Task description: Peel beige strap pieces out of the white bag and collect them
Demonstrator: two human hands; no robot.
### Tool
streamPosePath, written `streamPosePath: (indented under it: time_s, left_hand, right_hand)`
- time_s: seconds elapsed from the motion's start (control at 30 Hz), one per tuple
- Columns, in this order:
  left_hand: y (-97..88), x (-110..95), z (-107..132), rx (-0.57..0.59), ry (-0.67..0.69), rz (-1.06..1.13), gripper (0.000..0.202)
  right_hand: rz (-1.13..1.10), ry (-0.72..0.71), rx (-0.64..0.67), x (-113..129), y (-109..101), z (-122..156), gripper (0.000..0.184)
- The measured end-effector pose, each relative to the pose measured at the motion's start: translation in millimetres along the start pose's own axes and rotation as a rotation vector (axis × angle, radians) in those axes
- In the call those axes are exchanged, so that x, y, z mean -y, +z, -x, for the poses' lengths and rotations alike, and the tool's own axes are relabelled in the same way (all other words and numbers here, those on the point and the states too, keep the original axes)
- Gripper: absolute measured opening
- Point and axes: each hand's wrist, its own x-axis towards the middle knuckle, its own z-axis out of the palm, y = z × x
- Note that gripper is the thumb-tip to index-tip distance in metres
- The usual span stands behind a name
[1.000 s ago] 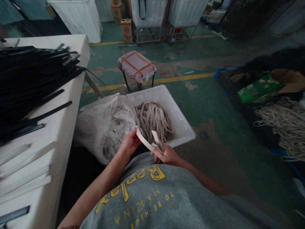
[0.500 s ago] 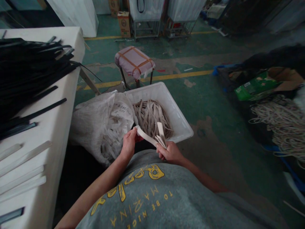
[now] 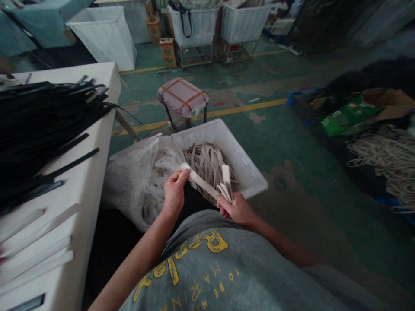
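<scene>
A flat off-white strip point(image 3: 204, 185) is stretched between my two hands, in front of my body. My left hand point(image 3: 175, 190) pinches its upper end between thumb and fingers. My right hand point(image 3: 236, 208) is closed on the other end, where the strip is folded into several loops, with one piece standing up. Just beyond the hands is a white plastic bin point(image 3: 249, 172) holding a tangle of beige strips point(image 3: 207, 162). Beside my left hand, a translucent woven sack point(image 3: 129, 168) with handwriting on it holds pale strips.
On the left, a white-covered table point(image 3: 81, 190) bears a heap of black strips point(image 3: 42, 116) and several white strips point(image 3: 42, 255). A padded stool point(image 3: 183, 96) stands behind the bin. Bundled cords point(image 3: 389, 166) and a green carton point(image 3: 346, 115) lie at the right.
The strip between my hands has gone from slack and curved to nearly straight. My head view has tilted up slightly, so more of the room's back shows.
</scene>
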Motion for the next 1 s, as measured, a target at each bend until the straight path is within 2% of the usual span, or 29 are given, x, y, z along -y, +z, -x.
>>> streamPosePath:
  time_s: [0.1,0.2,0.3,0.37,0.47,0.63,0.73,0.83,1.0]
  left_hand:
    - [4.0,-1,1,0.008,0.11,-0.122,0.042]
    - [4.9,-7,1,0.099,0.347,-0.355,0.042]
    - [3.1,-14,1,0.209,0.606,-0.559,0.034]
    - [1.8,-15,1,0.238,0.688,-0.621,0.03]
    - [0.3,-7,5,0.253,0.631,-0.591,0.032]
    - [3.4,9,18,0.288,0.382,-0.457,0.033]
    - [8.7,10,21,0.313,0.282,-0.39,0.028]
    - [10.6,7,15,0.28,0.173,-0.304,0.025]
    - [4.7,-1,0,0.204,0.171,-0.279,0.031]
  right_hand:
    - [-0.07,0.023,0.051,-5,4,5,0.047]
    - [-0.138,0.024,0.112,-1,9,6,0.05]
    - [-0.202,0.026,0.109,7,8,7,0.051]
    - [-0.204,0.035,0.08,12,6,8,0.05]
    - [-0.186,0.056,0.063,17,4,9,0.049]
    - [-0.202,0.011,0.033,24,7,-7,0.049]
    - [-0.235,-0.028,0.036,29,10,-19,0.051]
    - [-0.297,-0.057,0.08,31,11,-21,0.054]
    - [-0.327,-0.032,0.15,23,10,-12,0.055]
